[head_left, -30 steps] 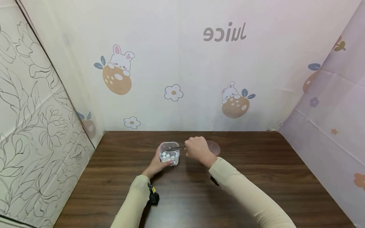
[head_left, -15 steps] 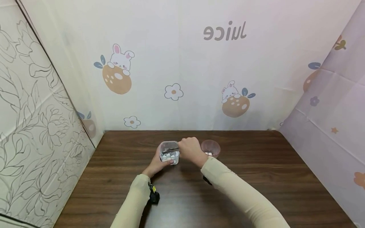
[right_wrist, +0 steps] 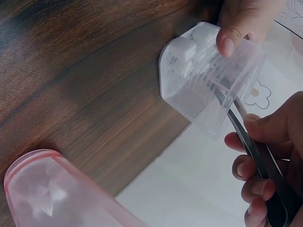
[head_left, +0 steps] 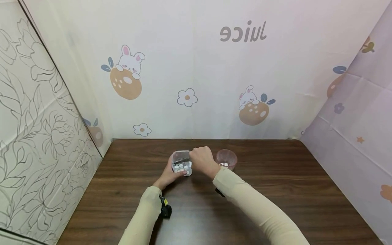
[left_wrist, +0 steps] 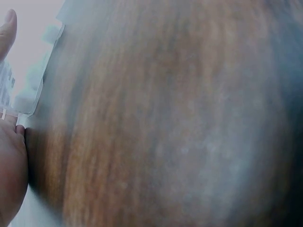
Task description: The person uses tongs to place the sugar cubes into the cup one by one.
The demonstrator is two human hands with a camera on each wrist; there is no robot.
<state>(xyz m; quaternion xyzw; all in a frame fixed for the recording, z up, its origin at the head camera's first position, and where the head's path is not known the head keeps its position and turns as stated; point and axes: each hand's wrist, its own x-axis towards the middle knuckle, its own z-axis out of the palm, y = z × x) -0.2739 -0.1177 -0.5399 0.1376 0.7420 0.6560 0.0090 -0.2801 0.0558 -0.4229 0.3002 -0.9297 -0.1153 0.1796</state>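
Note:
My left hand (head_left: pixel 167 175) grips a clear square plastic container (head_left: pixel 189 170) from its left side, thumb across the front wall. Several white cubes (right_wrist: pixel 182 48) lie in the bottom. In my right hand (head_left: pixel 203 159) is a pair of dark tweezers (right_wrist: pixel 267 170), pinched between thumb and fingers. Their tips reach through the container's mouth; whether they touch a cube cannot be made out. Right of that hand stands a translucent pink cup (head_left: pixel 227 156) with some white pieces (head_left: pixel 224 164) inside. The left wrist view catches just the palm (left_wrist: pixel 9 175) and the container's edge.
A brown wood-grain table (head_left: pixel 275 197) carries everything. Behind it hangs a printed cloth wall (head_left: pixel 214 68), with more cloth on both sides. The pink cup stands close beside the right forearm. A black wrist camera (head_left: pixel 165 209) sits on the left wrist.
My right hand has moved left from in front of the pink cup toward the container, carrying the tweezers deeper inside. The cup has come into fuller view. My left hand holds the container in place.

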